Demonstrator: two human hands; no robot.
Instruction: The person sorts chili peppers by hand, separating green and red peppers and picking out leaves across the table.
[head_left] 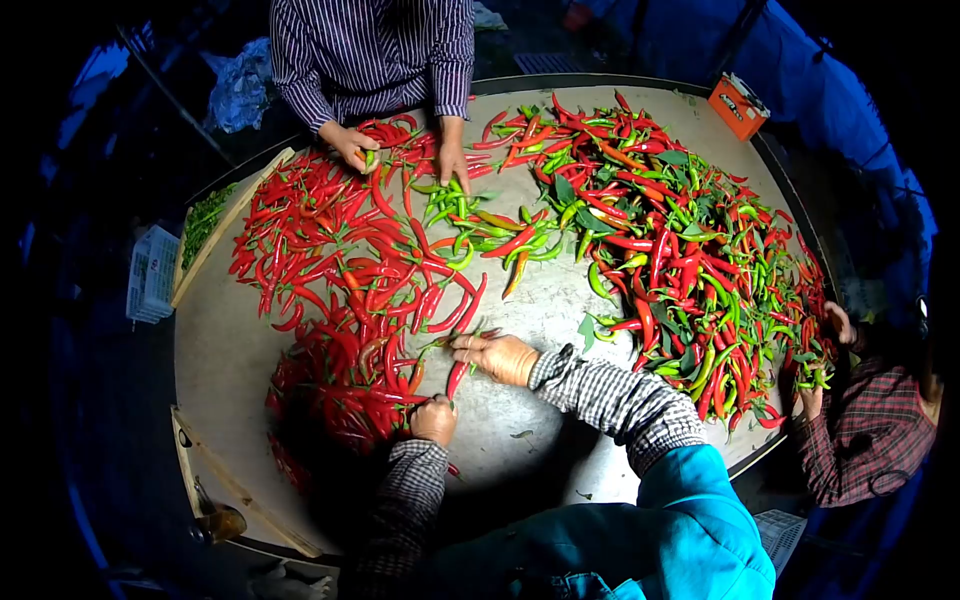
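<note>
Slender, glossy red chilli pepper [457,380], lying between the person's two hands at the near middle of the broad, pale, smooth worktop [225,350]. Its lower end meets the left hand [435,420], whose fingers are curled; whether they grip it cannot be told. The right hand [500,358] reaches in palm down, fingers extended over the pepper's upper end; its hold, if any, is hidden.

Handling, as judged: each pod should be light, firm but slightly flexible, and slippery on its waxy skin. The thin tip and green stalk would probably snap or tear under a hard pull; a light pinch at the thick shoulder, just below the stalk, seems the surest hold. Tangled neighbours may drag along.

To the left spreads a mostly red chilli heap [345,270]; at the far middle, a small green chilli cluster [450,205]; to the right, a mixed red-and-green chilli heap [690,260] with leaves. Beyond, a co-worker in a striped shirt [375,50] reaches in from the far side, and another in a plaid shirt [870,440] from the right.
</note>
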